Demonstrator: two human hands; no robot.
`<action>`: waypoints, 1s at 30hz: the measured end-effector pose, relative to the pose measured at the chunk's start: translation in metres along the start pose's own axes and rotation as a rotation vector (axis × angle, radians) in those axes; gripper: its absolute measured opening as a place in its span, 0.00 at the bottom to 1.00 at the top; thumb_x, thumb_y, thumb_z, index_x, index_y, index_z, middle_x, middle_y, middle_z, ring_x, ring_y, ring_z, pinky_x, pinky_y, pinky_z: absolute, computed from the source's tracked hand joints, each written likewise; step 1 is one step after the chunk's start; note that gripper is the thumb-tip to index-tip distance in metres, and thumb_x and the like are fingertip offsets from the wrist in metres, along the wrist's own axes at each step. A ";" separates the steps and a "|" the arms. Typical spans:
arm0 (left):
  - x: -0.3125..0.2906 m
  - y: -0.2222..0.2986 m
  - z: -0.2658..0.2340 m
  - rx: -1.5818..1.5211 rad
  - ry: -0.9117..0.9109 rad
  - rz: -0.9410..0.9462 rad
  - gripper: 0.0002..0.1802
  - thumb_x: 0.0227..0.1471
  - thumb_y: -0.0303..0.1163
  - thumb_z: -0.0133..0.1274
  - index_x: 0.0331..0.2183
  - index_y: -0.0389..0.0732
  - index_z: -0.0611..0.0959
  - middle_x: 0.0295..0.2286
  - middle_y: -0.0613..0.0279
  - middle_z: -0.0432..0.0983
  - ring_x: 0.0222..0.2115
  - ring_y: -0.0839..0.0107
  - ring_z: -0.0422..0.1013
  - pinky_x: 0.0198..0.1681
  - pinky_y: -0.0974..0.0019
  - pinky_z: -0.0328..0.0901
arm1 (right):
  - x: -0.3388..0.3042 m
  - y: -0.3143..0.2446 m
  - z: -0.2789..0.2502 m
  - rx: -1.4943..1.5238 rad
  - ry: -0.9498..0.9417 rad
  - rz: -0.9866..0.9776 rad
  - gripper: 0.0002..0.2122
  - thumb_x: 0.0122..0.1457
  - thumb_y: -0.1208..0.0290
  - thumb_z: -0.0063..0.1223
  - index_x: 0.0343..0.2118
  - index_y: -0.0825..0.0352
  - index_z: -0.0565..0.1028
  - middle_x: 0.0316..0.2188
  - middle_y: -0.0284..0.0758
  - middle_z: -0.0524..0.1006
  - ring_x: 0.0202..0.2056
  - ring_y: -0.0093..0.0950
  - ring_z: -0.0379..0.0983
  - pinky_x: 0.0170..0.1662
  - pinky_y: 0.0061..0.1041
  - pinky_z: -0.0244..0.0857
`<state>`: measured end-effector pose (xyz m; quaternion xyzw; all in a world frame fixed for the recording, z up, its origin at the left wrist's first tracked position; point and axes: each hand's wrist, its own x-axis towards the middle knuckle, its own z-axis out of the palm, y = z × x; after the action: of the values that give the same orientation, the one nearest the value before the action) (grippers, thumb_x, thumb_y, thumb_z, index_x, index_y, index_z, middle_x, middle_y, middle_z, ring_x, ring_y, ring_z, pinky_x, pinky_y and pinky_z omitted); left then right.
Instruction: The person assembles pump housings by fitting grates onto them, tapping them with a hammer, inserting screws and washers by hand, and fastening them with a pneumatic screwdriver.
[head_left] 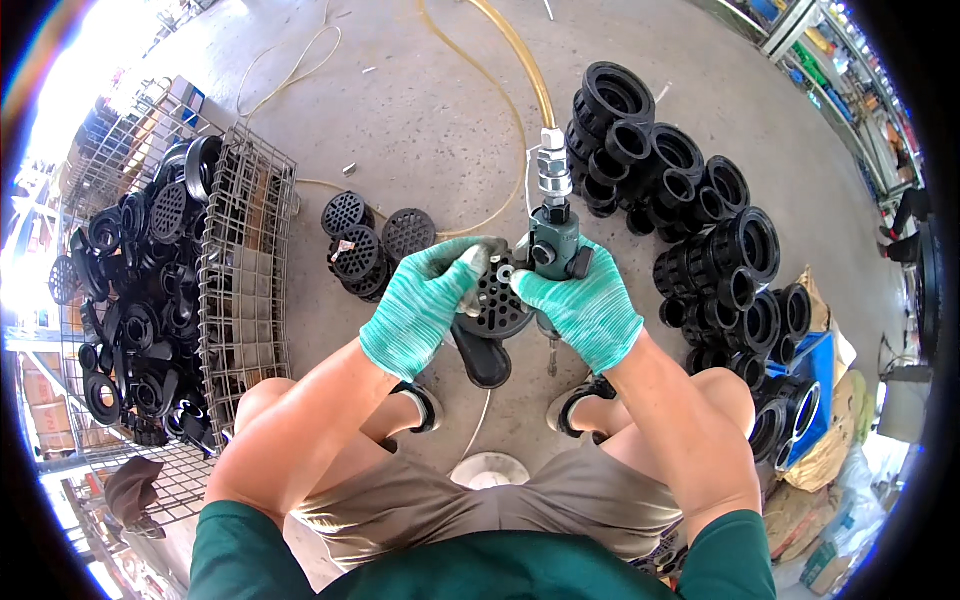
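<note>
Left hand (422, 300), green-gloved: thumb and bent fingers closed on the upper left of a black perforated disc (500, 312); whether the fingertips also pinch a small part cannot be told. Disc: in front of the person's knees, between both hands, holes facing up toward the head; upper edge covered by the gloves. Black tongue-shaped piece (487, 362): below the disc, long axis running front to back, rounded end toward the person; its join is hidden.

Right hand (592, 305), matching glove: wrapped around a dark green air tool (553, 243), thumb reaching to the disc. Tool: long axis front to back, bit (552, 358) toward the person, hose end away; grip mostly covered.

Yellow hose (528, 58): joined to the tool, cut off at the upper edge.
</note>
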<state>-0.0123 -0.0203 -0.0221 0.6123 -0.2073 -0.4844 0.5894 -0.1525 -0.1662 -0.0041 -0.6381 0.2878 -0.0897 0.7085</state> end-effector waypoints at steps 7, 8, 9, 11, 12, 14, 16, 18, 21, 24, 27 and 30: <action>-0.003 0.003 0.002 -0.094 -0.054 0.039 0.23 0.66 0.35 0.50 0.57 0.32 0.74 0.32 0.63 0.78 0.31 0.76 0.74 0.39 0.71 0.71 | 0.004 0.004 0.004 0.037 0.028 -0.011 0.13 0.55 0.81 0.63 0.43 0.68 0.76 0.31 0.27 0.80 0.32 0.14 0.74 0.36 0.19 0.72; -0.004 0.003 0.003 0.031 -0.013 0.116 0.21 0.65 0.32 0.51 0.56 0.31 0.75 0.33 0.62 0.78 0.33 0.75 0.75 0.40 0.71 0.71 | 0.005 0.005 0.006 0.094 0.036 -0.009 0.13 0.55 0.82 0.63 0.43 0.68 0.76 0.32 0.28 0.80 0.32 0.14 0.74 0.37 0.19 0.72; -0.004 0.006 0.005 0.153 0.022 0.197 0.19 0.64 0.28 0.52 0.54 0.31 0.76 0.35 0.61 0.79 0.35 0.74 0.76 0.41 0.70 0.71 | 0.005 0.004 0.005 0.147 0.050 -0.010 0.13 0.55 0.82 0.62 0.44 0.68 0.76 0.32 0.28 0.80 0.32 0.15 0.74 0.37 0.20 0.73; -0.006 0.010 0.011 0.178 0.061 0.211 0.15 0.61 0.23 0.54 0.50 0.31 0.78 0.36 0.61 0.79 0.35 0.76 0.75 0.41 0.71 0.70 | 0.004 0.004 0.002 0.163 0.059 -0.019 0.13 0.55 0.83 0.61 0.44 0.69 0.76 0.33 0.28 0.80 0.33 0.15 0.74 0.37 0.20 0.73; -0.007 0.009 0.011 0.267 0.086 0.273 0.14 0.59 0.22 0.55 0.47 0.32 0.79 0.35 0.59 0.80 0.34 0.75 0.75 0.40 0.70 0.71 | 0.004 0.001 0.002 0.119 0.044 0.010 0.13 0.55 0.83 0.61 0.44 0.69 0.76 0.34 0.28 0.80 0.33 0.16 0.74 0.38 0.20 0.73; -0.005 0.010 0.013 0.542 0.139 0.387 0.15 0.53 0.22 0.60 0.44 0.35 0.80 0.31 0.54 0.82 0.30 0.74 0.75 0.37 0.67 0.71 | 0.002 0.006 -0.005 0.106 0.032 -0.112 0.13 0.56 0.83 0.59 0.44 0.71 0.75 0.35 0.29 0.80 0.34 0.17 0.74 0.39 0.21 0.73; -0.002 0.008 0.012 0.619 0.089 0.358 0.15 0.51 0.24 0.63 0.42 0.35 0.81 0.30 0.56 0.80 0.28 0.77 0.70 0.35 0.68 0.69 | 0.005 0.015 -0.006 -0.062 0.032 -0.202 0.11 0.54 0.77 0.64 0.40 0.67 0.77 0.31 0.26 0.78 0.31 0.15 0.70 0.35 0.23 0.70; -0.001 0.004 0.008 0.524 0.083 0.319 0.11 0.49 0.22 0.63 0.37 0.34 0.80 0.26 0.63 0.74 0.27 0.78 0.67 0.32 0.70 0.67 | 0.007 0.020 -0.003 0.042 -0.010 -0.184 0.12 0.53 0.79 0.62 0.42 0.67 0.76 0.31 0.24 0.76 0.33 0.16 0.70 0.37 0.24 0.70; -0.006 0.012 -0.003 0.662 0.041 0.367 0.12 0.48 0.18 0.60 0.37 0.33 0.78 0.30 0.68 0.73 0.31 0.79 0.67 0.37 0.72 0.66 | 0.013 0.026 0.014 0.318 -0.069 -0.150 0.26 0.53 0.82 0.58 0.58 0.63 0.71 0.33 0.25 0.77 0.33 0.16 0.70 0.36 0.23 0.70; -0.006 0.006 -0.007 0.627 0.046 0.473 0.13 0.43 0.14 0.60 0.34 0.34 0.78 0.29 0.63 0.76 0.28 0.77 0.70 0.35 0.71 0.67 | 0.016 0.027 0.020 0.140 -0.072 -0.162 0.19 0.51 0.83 0.58 0.48 0.64 0.74 0.30 0.29 0.79 0.30 0.20 0.74 0.35 0.25 0.71; -0.002 0.015 -0.001 0.627 -0.036 0.504 0.15 0.38 0.13 0.63 0.32 0.33 0.79 0.26 0.59 0.76 0.26 0.74 0.71 0.33 0.69 0.68 | 0.008 0.021 0.012 0.108 -0.080 -0.137 0.17 0.49 0.83 0.60 0.43 0.65 0.75 0.28 0.31 0.78 0.28 0.21 0.74 0.33 0.26 0.71; 0.000 0.020 -0.002 0.657 -0.105 0.444 0.16 0.36 0.15 0.65 0.32 0.34 0.80 0.25 0.60 0.76 0.25 0.74 0.71 0.31 0.68 0.68 | 0.008 0.024 0.011 0.108 -0.087 -0.170 0.16 0.47 0.83 0.62 0.40 0.65 0.75 0.26 0.31 0.77 0.26 0.21 0.73 0.31 0.26 0.70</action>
<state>-0.0045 -0.0237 -0.0035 0.6830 -0.5085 -0.2835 0.4411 -0.1455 -0.1565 -0.0293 -0.6243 0.1964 -0.1371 0.7435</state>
